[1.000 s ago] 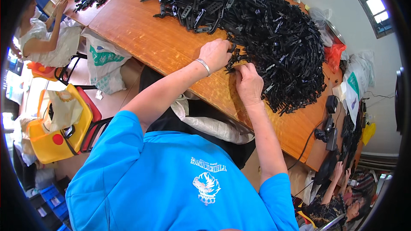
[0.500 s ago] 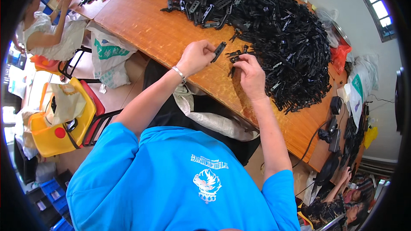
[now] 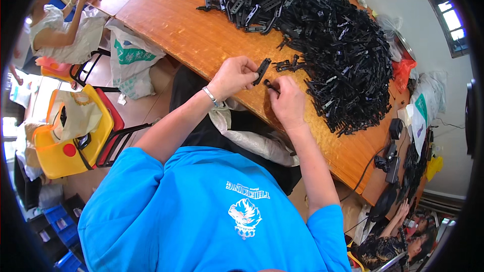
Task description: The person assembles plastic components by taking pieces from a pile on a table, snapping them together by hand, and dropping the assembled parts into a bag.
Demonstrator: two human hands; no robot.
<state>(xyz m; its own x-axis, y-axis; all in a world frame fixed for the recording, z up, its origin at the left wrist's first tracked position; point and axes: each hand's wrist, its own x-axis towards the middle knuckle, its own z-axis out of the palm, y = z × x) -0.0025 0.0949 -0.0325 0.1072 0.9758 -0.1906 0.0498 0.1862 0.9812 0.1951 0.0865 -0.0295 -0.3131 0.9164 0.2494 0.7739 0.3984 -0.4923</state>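
My left hand (image 3: 233, 79) pinches a long, narrow black plastic piece (image 3: 262, 70) between thumb and fingers. Close by on the right, my right hand (image 3: 289, 103) grips a small black plastic part (image 3: 271, 86), its tip pointing toward the left hand's piece. A small gap separates the two parts. Just beyond the right hand lie a few loose small black parts (image 3: 290, 64) on the wooden table (image 3: 176, 25). Behind them spreads a large heap of black plastic parts (image 3: 348, 55), long slotted ones at its left and smaller ones at its right.
A white woven sack (image 3: 257, 147) hangs at the table's near edge. To the left stand a yellow chair (image 3: 65, 158) with a bag on it and another sack (image 3: 132, 63). Co-workers sit at far left and lower right. Cables and a black device (image 3: 392, 163) lie at right.
My right hand has drawn back from the loose parts toward me and the left hand, now with a small black part in its fingers. My left hand has shifted slightly.
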